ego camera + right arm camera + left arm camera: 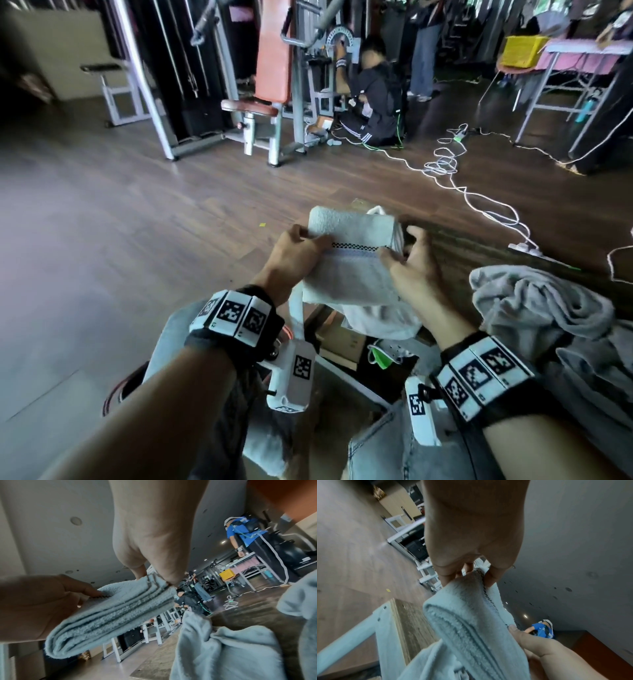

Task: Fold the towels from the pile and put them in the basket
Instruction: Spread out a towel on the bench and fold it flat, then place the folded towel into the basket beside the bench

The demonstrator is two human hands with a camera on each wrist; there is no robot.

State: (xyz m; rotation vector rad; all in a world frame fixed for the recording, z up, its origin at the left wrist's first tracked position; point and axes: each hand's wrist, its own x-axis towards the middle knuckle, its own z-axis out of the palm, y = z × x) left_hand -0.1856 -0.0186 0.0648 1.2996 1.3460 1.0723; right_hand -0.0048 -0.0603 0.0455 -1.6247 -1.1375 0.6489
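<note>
Both hands hold a folded white towel [352, 270] with a checked border stripe in the air over the near corner of the wooden table [479, 246]. My left hand [301, 246] pinches its left edge, thumb on top; the left wrist view shows the towel [467, 622] clamped between thumb and fingers [450, 574]. My right hand [411, 260] pinches the right edge, where the layered folds [116, 609] show. A pile of crumpled grey towels [548, 318] lies on the table at the right, close to my right forearm. No basket is clearly in view near me.
Cardboard boxes [342, 339] sit under the table below the towel. Across the wooden floor stand a gym machine [270, 78] and a crouching person [373, 96]. White cables [445, 164] trail over the floor. A yellow crate [524, 51] sits far right by another table.
</note>
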